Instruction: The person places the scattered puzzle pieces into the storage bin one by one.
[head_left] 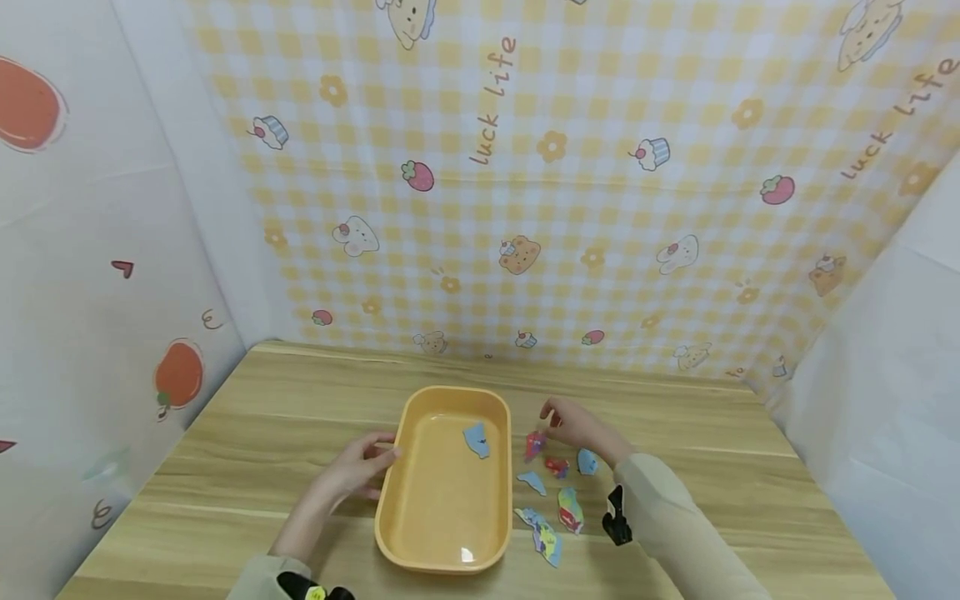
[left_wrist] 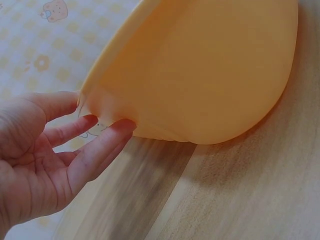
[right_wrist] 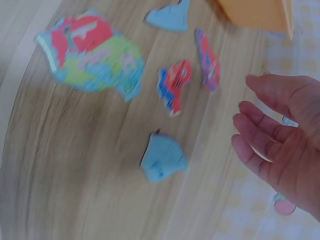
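On the wooden table stands a yellow-orange plastic tray [head_left: 442, 533] with rounded corners. My left hand [head_left: 360, 467] holds its left side; in the left wrist view the thumb is at the rim and the other fingertips lie against the outer wall [left_wrist: 215, 75]. One light-blue puzzle-like piece [head_left: 476, 440] lies inside the tray. To the right of the tray, my right hand [head_left: 581, 427] hovers with loosely bent fingers and nothing between them. Nearest to it are a narrow red-purple piece [right_wrist: 208, 62], a red-and-blue piece [right_wrist: 174, 86] and a light-blue piece [right_wrist: 164, 157].
Closer to the front, right of the tray, lie a small pale-blue piece [head_left: 532, 482], a red-green piece [head_left: 570, 510] and a long multicoloured piece [head_left: 542, 536]. A yellow checked cloth [head_left: 517, 208] hangs behind the table [head_left: 315, 392], with white cloth at both sides.
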